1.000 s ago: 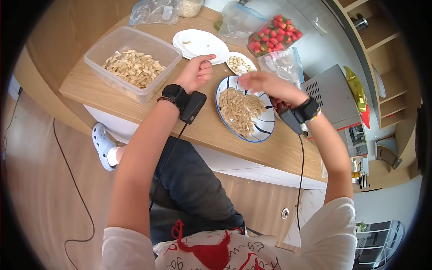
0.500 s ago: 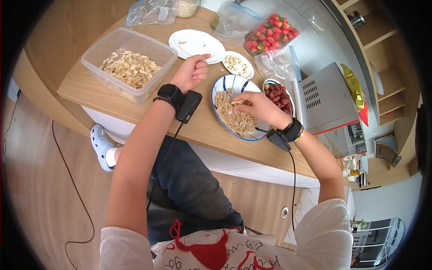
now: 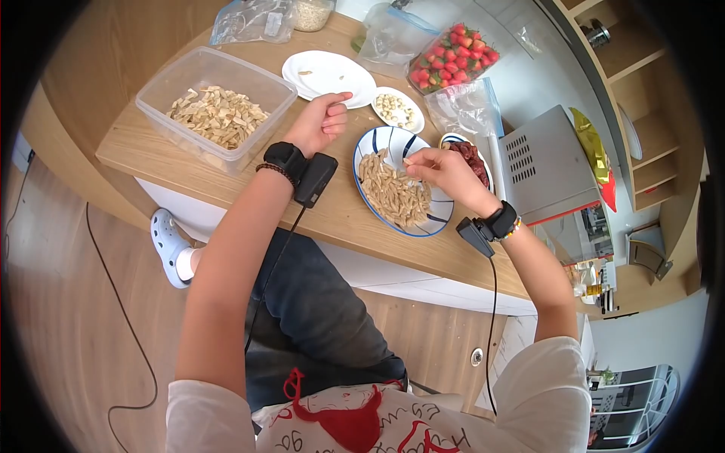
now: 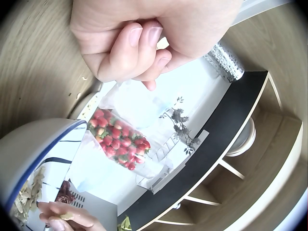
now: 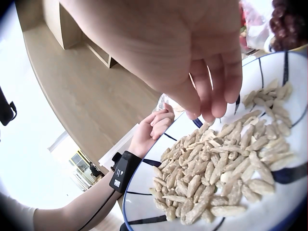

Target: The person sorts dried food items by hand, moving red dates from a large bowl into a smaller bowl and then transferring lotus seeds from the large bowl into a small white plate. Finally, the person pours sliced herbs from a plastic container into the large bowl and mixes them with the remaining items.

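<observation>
And there it was, the right hand over the large white plate with a blue rim and dark blue stripes, near the front edge of the wooden bench, fingertips nearly closed, pinching one small pale dried piece. Below it, a broad heap of knobbly beige dried pieces covered much of the plate, so plenty seemed left to pick through; how many had been dealt with, nothing showed. Over to the left, the left hand hung above the bench, its fingers curled in; a pale scrap showed by them in the left wrist view, but whether they held it or it lay behind was hard to say. Just two little bits sat on the white oval plate further back, perhaps set aside. Now the containers: near the bench's left corner stood a clear rectangular plastic tub, thin cream-coloured chips on its bottom; a small white dish held round pale seeds; beside the striped plate, dark red wrinkled fruit lay in a dish partly behind the right hand; and towards the back edge, a clear pack held red strawberries.
</observation>
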Demonstrator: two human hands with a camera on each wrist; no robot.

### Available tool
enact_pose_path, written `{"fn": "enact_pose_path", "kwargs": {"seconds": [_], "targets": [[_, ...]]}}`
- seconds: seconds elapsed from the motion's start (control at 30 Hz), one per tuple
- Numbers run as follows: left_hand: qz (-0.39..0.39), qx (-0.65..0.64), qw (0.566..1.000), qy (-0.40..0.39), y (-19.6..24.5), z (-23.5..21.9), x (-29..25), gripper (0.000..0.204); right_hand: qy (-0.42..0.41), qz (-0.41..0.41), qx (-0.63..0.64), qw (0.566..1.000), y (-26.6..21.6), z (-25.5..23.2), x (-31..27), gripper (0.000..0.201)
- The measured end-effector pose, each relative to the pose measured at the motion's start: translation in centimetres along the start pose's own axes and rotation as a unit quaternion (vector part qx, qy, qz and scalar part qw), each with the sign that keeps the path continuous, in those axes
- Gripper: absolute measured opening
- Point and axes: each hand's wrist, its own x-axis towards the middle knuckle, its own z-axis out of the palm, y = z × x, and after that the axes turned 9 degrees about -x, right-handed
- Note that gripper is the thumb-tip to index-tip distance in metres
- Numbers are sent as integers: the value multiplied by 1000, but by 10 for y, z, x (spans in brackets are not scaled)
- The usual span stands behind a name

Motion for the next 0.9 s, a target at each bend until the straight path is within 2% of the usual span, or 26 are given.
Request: {"fn": "enact_pose_path", "kwargs": {"seconds": [0.1, 0.2, 0.3, 0.4, 0.5, 0.6, 0.7, 0.8, 0.9], "targets": [[2, 1, 1000, 0, 0, 0, 0, 16, 25, -19, -96, 995, 0, -3, 2, 22], [1, -1, 1000, -3, -1, 0, 0, 16, 69, -97, -136, 983, -4, 7, 5, 21], [3, 3, 1000, -2, 0, 2, -1, 16, 31, -101, -166, 980, -13, 18, 3, 18], [3, 4, 1000, -1, 0, 2, -2, 17, 43, -98, -150, 983, -8, 25, 5, 15], [2, -2, 1000, -3, -1, 1, -1, 17, 11, -48, -139, 989, -6, 22, 9, 16], [3, 0, 1000, -4, 0, 1, -1, 17, 3, -32, -144, 989, -4, 20, 10, 16], [5, 3, 1000, -2, 0, 1, -1, 17, 30, -4, -108, 994, -8, 14, 9, 14], [5, 1, 1000, -2, -1, 2, -1, 17, 61, -53, -56, 995, -14, 11, 11, 13], [4, 1, 1000, -2, -1, 2, -1, 16, 19, -85, -71, 994, -20, 13, 12, 14]]}}
